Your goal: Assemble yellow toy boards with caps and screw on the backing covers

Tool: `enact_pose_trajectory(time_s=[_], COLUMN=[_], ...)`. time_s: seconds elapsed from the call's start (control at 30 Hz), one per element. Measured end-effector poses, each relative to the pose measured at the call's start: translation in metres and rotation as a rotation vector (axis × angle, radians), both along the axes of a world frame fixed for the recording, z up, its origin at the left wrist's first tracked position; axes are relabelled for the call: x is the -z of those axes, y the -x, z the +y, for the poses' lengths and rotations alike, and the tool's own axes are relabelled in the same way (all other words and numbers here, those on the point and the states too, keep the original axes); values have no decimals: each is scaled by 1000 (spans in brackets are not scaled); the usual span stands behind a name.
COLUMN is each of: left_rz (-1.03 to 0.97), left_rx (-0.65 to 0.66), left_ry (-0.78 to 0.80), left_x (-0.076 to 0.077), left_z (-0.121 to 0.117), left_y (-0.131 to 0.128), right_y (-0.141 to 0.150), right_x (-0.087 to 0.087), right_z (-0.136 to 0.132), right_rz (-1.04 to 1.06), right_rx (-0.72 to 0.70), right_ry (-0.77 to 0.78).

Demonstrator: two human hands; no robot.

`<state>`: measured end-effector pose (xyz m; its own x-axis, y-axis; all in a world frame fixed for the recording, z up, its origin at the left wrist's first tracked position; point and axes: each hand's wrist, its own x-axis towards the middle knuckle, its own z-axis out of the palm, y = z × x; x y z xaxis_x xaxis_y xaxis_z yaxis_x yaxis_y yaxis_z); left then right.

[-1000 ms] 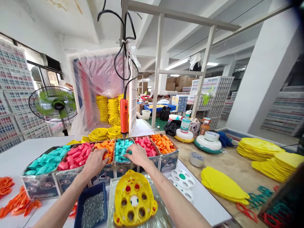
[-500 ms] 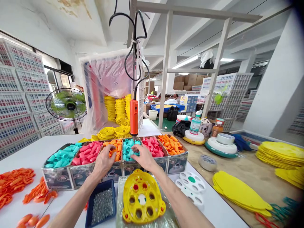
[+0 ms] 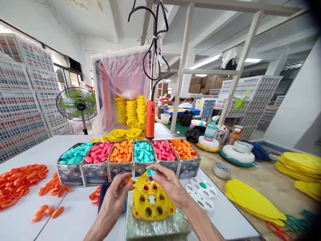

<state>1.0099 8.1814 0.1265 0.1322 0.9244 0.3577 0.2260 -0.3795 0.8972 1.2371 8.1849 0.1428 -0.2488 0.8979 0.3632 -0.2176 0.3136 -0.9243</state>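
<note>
My left hand [image 3: 115,190] pinches an orange plastic cap [image 3: 129,182] at the left edge of a yellow plastic shell [image 3: 153,201]. Between the fingertips of my right hand [image 3: 168,182] is a teal plastic cap [image 3: 150,172], held just over the shell's top edge. The shell has several round holes, red pieces in a few of them, and rests on a plastic-wrapped block [image 3: 157,229]. Behind my hands stands a row of boxes with teal pieces [image 3: 143,153], pink pieces [image 3: 164,151] and orange pieces [image 3: 121,152].
An orange electric screwdriver [image 3: 150,120] hangs over the boxes. A dark blue tray [image 3: 102,197] lies partly behind my left hand. Orange parts [image 3: 21,184] are heaped at left. White discs with holes [image 3: 202,192], a tape roll [image 3: 221,170] and yellow sheets [image 3: 253,202] lie at right.
Both hands have come back from the boxes to the yellow shell, the left now with an orange cap and the right with a teal cap. The view has shifted slightly left.
</note>
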Motion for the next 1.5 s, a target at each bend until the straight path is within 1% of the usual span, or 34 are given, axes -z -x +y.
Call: enact_pose_trajectory(time_s=[0.1, 0.17, 0.37, 0.47, 0.53, 0.67, 0.83, 0.97, 1.13, 1.33, 1.5], left_rz=[-14, -30, -129, -166, -181, -178, -170, -166, -163, -147, -151], left_rx=[13, 8, -3, -16, -11, -6, -12, -2, 8, 7, 13], left_ry=[80, 133, 278, 313, 325, 348, 365, 375, 371, 341, 305], left_x=[10, 14, 19, 23, 26, 30, 26, 25, 27, 29, 34], left_z=[-19, -29, -52, -61, -65, -69, -71, -71, -69, -69, -68], left_y=[2, 2, 1, 3, 4, 5, 2, 0, -2, -1, 0], right_y=[-4, -7, -13, -12, -10, -2, 4, 4, 5, 9, 9], right_x=[0, 2, 10, 13, 14, 15, 21, 28, 36, 38, 40], right_z=[-9, -12, -13, -13, -13, -11, -2, 3, 3, 3, 4], right_rz=[-42, -108, -463, -587, -617, -621, -678, -755, -791, -824, -873], right_rx=[1, 26, 140, 106, 60, -16, -59, -21, 50, 93, 128], right_ry=[4, -33, -189, -282, -314, -319, -344, -365, -400, -418, -454])
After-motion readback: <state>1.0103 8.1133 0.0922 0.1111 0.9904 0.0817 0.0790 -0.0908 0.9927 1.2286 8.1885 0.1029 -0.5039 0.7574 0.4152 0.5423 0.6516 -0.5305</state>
